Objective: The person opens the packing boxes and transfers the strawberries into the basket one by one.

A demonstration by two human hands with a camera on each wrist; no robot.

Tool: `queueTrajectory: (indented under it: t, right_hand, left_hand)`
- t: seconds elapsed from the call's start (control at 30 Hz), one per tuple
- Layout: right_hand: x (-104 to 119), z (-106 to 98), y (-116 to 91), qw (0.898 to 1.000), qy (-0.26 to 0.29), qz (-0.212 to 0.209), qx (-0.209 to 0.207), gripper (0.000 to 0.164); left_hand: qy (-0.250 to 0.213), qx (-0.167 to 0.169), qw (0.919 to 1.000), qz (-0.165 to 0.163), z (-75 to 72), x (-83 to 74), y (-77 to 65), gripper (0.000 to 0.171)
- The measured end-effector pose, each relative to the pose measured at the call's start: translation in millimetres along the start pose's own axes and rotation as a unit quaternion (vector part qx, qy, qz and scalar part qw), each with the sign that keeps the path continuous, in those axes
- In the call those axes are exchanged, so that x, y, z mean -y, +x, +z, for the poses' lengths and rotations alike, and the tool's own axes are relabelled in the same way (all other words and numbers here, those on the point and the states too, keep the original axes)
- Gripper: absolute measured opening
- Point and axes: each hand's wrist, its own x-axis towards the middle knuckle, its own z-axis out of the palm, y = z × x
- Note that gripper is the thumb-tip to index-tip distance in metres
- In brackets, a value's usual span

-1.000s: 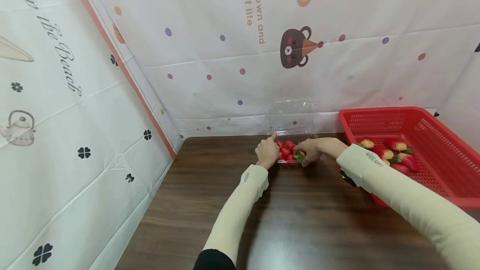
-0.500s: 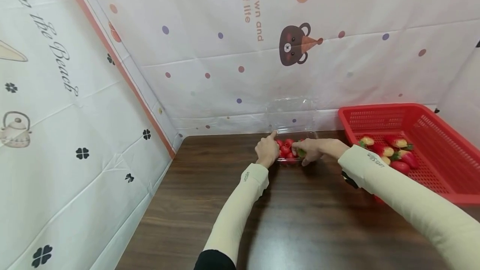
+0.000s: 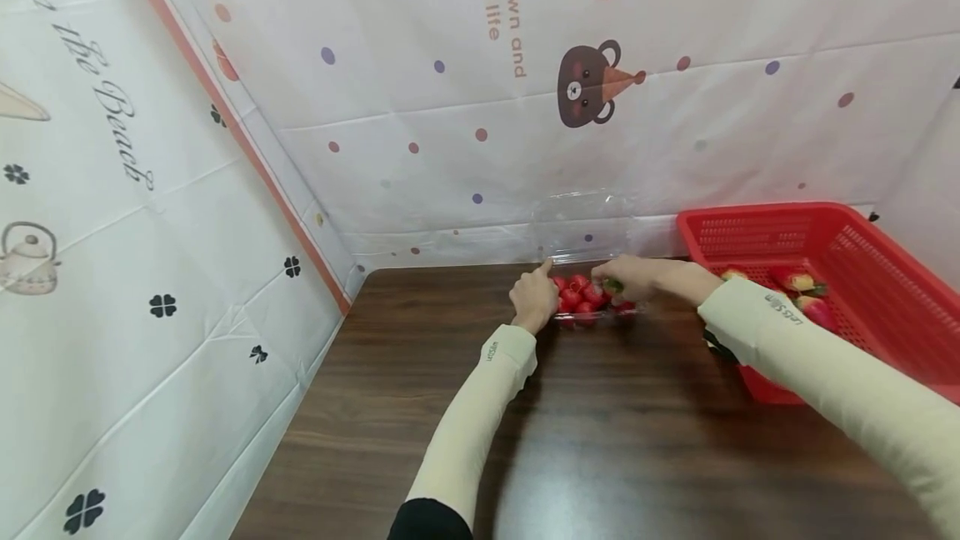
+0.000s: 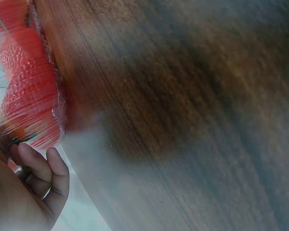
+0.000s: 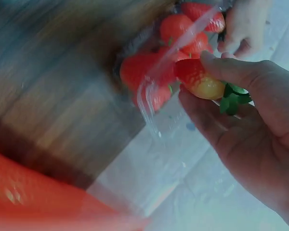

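Note:
In the head view a clear plastic clamshell box (image 3: 592, 317) stands at the table's back edge, its see-through lid (image 3: 581, 222) raised against the wall cloth. Several red strawberries (image 3: 573, 297) fill much of it. My left hand (image 3: 534, 300) grips the box's left side, its index finger stretched along the rim; the left wrist view shows the other fingers bent beside the plastic wall (image 4: 58, 91). Over the box's right part, my right hand (image 3: 636, 277) pinches a strawberry (image 5: 200, 82) between thumb and fingers. That one has a pale yellow shoulder and green leaves (image 5: 235, 98) toward the palm.
A red slotted basket (image 3: 757, 210) stands to the right, with several strawberries (image 3: 813, 311) in it, partly hidden by the right sleeve (image 3: 795, 357). The dark wood table (image 3: 420, 373) meets a printed cloth wall (image 3: 450, 107) behind and another at left.
My right hand, with the strawberry, has risen and shifted back and slightly right over the box, uncovering more strawberries. The left hand stays in place.

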Motion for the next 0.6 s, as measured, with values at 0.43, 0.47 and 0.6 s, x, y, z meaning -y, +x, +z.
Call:
queueTrajectory:
  t: [0.43, 0.47, 0.6]
  right_hand:
    - [-21, -64, -52, 0.990, -0.078, -0.007, -0.118, 0.031]
    - [-26, -70, -59, 0.989, -0.081, 0.003, -0.125, 0.031]
    - [-51, -89, -89, 0.982, -0.104, 0.057, -0.147, 0.030]
  left_hand:
    - [0.000, -0.007, 0.9999, -0.009, 1.2, 6.1, 2.2, 0.049]
    - [-0.001, -0.008, 0.9999, -0.009, 0.8, 6.1, 3.0, 0.049]
    - [-0.003, -0.005, 0.9999, -0.009, -1.8, 6.0, 5.9, 0.050]
